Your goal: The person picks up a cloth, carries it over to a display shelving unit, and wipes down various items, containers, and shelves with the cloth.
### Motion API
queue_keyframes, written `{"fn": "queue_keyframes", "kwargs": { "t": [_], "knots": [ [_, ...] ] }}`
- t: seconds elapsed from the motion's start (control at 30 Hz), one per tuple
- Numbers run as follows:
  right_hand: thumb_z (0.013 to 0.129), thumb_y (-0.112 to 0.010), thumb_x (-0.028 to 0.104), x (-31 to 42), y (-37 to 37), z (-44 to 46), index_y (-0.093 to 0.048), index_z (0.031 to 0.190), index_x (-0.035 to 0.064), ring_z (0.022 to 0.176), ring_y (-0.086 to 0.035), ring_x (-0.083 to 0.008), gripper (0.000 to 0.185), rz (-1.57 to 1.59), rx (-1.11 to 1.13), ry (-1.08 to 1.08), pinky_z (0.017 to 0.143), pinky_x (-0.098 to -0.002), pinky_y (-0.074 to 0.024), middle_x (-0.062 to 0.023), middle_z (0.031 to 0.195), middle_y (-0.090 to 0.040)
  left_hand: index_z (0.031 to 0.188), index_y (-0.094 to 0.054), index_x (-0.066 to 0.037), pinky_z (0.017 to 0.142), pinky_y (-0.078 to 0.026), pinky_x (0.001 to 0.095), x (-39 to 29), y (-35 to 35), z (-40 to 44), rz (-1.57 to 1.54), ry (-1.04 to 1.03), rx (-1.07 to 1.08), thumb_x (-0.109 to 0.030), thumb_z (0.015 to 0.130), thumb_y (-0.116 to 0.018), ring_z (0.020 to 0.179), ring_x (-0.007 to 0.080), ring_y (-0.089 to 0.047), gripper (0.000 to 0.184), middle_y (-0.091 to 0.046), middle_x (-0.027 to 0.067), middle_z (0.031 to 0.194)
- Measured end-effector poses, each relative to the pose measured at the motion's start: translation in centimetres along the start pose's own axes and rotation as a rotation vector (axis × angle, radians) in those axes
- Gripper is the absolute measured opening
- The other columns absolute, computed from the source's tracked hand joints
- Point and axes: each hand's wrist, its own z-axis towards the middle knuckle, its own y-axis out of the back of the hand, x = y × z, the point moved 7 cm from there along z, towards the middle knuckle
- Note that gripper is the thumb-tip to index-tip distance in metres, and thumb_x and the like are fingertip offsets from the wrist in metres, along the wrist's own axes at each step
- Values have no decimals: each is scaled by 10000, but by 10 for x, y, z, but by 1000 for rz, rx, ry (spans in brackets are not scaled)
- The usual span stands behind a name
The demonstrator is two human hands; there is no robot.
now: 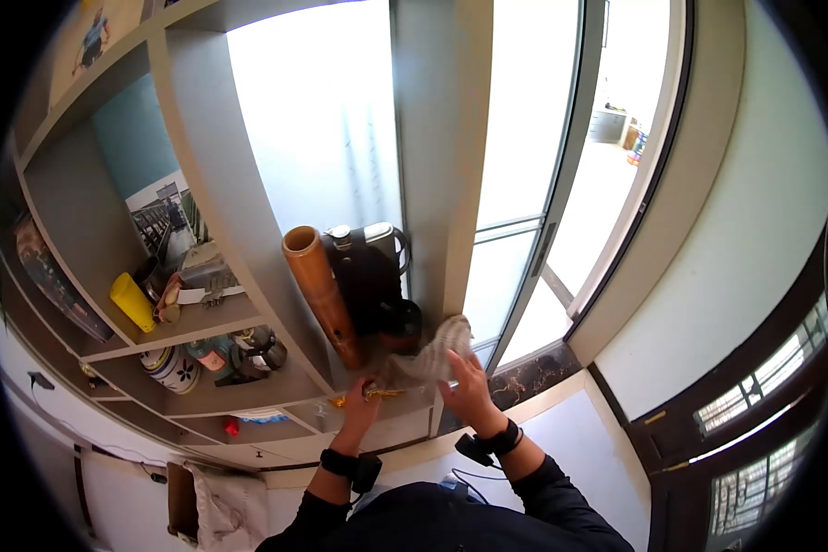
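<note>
My right hand (469, 391) is closed on a striped, greyish-beige cloth (453, 339), which bunches up above the fingers and trails to the left. Beside it, low on the shelf, my left hand (361, 407) has its fingers closed at a small gold-coloured object (380, 394), whose kind I cannot make out. Just behind the hands stands a tall brown bamboo-like tube (315, 281), tilted in the view. A black case or bag (363, 281) with metal-looking parts at its top is next to the tube. A dark round object (400, 319) sits in front of the case.
Shelf compartments on the left hold a yellow cup (132, 302), a photo (167, 216), a patterned white jar (169, 368) and several bottles. An open box (182, 501) stands on the floor. A sliding glass door (529, 202) is at the right, with a dark wooden door (681, 432) beyond.
</note>
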Motion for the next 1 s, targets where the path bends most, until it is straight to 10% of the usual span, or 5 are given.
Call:
{"fn": "queue_keyframes", "kwargs": {
  "t": [0.27,0.33,0.43,1.0],
  "knots": [
    [704,-568,141,-30,-50,30,-261,1189,-31,1009,-410,-376,599,182,160,-103,848,-404,-338,-250,1102,-398,1124,-365,-20,837,-382,303,2,-35,22,-200,-61,-156,-40,713,-534,975,257,-477,445,-480,146,1055],
    [727,-561,190,-34,-65,29,-211,1217,-32,1036,-377,-391,642,89,184,-61,850,-406,-334,-264,1150,-349,1171,-290,-3,856,-368,313,20,-56,39,-808,-14,-148,-34,706,-545,1017,255,-448,531,-429,160,1122],
    [732,-556,266,-42,-82,24,-171,1240,-9,971,-440,-388,694,81,267,-135,787,-395,-388,-256,1115,-398,1190,-245,12,869,-357,317,-7,-53,52,-236,-255,-137,-63,692,-581,1032,263,-439,606,-417,173,1135],
    [659,-509,34,-47,-96,31,-517,982,117,760,-526,-305,334,-60,199,-133,615,-357,-441,-120,818,-537,1226,-213,-3,726,-442,356,4,-56,84,-17,-47,-108,-287,590,-681,887,349,-522,839,-527,209,974]
  ]
}}
